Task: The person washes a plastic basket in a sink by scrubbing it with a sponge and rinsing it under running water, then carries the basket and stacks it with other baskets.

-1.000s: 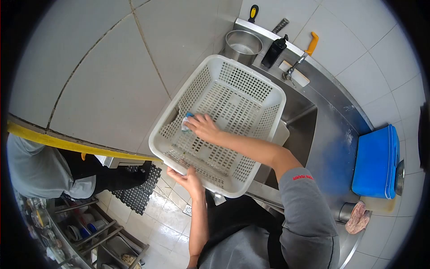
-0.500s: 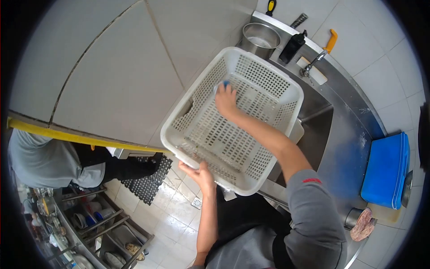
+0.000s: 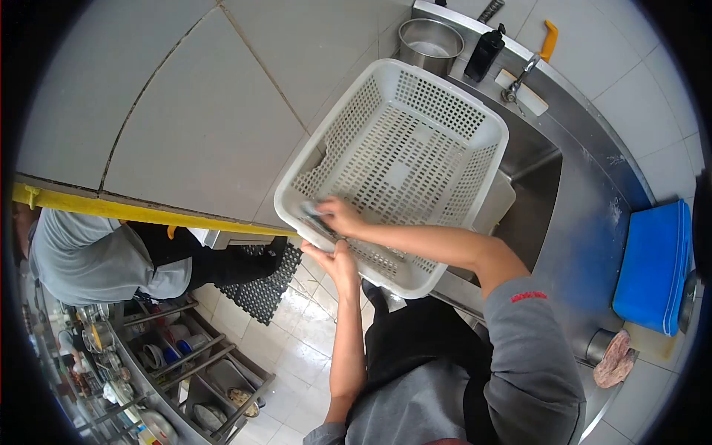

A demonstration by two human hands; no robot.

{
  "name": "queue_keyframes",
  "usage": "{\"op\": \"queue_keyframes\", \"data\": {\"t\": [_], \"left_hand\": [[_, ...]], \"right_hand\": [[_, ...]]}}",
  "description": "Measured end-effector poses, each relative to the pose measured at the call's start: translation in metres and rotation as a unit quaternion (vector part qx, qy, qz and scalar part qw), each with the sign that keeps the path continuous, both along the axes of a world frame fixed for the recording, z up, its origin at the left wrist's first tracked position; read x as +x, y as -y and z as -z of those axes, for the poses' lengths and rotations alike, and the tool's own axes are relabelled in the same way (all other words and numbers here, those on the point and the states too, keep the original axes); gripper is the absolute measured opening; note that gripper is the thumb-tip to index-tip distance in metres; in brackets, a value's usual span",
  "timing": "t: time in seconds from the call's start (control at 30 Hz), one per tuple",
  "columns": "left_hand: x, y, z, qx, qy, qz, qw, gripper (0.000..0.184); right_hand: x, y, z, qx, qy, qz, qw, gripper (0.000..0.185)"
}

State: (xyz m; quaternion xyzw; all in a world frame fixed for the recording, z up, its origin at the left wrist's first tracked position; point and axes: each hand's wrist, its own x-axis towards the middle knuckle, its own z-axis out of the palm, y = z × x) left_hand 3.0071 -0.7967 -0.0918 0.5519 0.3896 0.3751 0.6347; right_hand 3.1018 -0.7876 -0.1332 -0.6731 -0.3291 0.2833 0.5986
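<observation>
A large white plastic basket (image 3: 397,174) with slotted walls and base is tilted over the sink's near left side. My left hand (image 3: 339,265) holds its rim at the lower left corner, fingers partly hidden behind the rim. Inside that same corner, my right hand (image 3: 343,216) is closed on a small blue-grey scrubber (image 3: 314,213), pressed to the basket wall. The scrubber is blurred, so its exact form is unclear. A jagged broken spot shows in the basket's left wall.
Behind the basket are a steel pot (image 3: 430,46), a black pump bottle (image 3: 486,53) and a tap (image 3: 521,80). The sink (image 3: 530,185) lies to the right, with a blue bin (image 3: 649,267) beyond. Another person (image 3: 96,256) stands at left near a rack (image 3: 185,352).
My right hand has moved with the scrubber from the basket's far left part down to the near left corner. My left hand still holds the rim.
</observation>
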Motion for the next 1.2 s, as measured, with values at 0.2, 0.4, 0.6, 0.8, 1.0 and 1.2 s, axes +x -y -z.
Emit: {"op": "queue_keyframes", "data": {"t": [0.2, 0.4, 0.6, 0.8, 1.0, 1.2], "left_hand": [[0.003, 0.001, 0.000, 0.000, 0.021, -0.021, 1.000, 0.039], [0.002, 0.003, 0.002, -0.011, 0.026, -0.001, 1.000, 0.032], [-0.003, -0.001, -0.001, -0.021, 0.013, 0.004, 1.000, 0.037], [0.001, -0.004, 0.001, 0.002, 0.040, -0.010, 0.999, 0.035], [-0.003, 0.008, -0.005, -0.015, -0.005, -0.039, 0.999, 0.032], [-0.001, -0.002, -0.001, 0.012, 0.002, -0.038, 0.999, 0.037]], "right_hand": [[-0.004, 0.064, -0.060, -0.313, 0.215, -0.260, 0.888, 0.020], [-0.005, 0.004, -0.034, -0.138, 0.265, 0.046, 0.953, 0.022], [-0.007, 0.065, -0.084, -0.208, 0.324, -0.305, 0.871, 0.016], [-0.005, 0.021, -0.033, -0.183, 0.281, -0.104, 0.936, 0.017], [-0.017, 0.120, -0.088, -0.375, 0.182, -0.330, 0.847, 0.024], [-0.030, 0.090, -0.072, -0.202, 0.177, -0.157, 0.950, 0.018]]}}
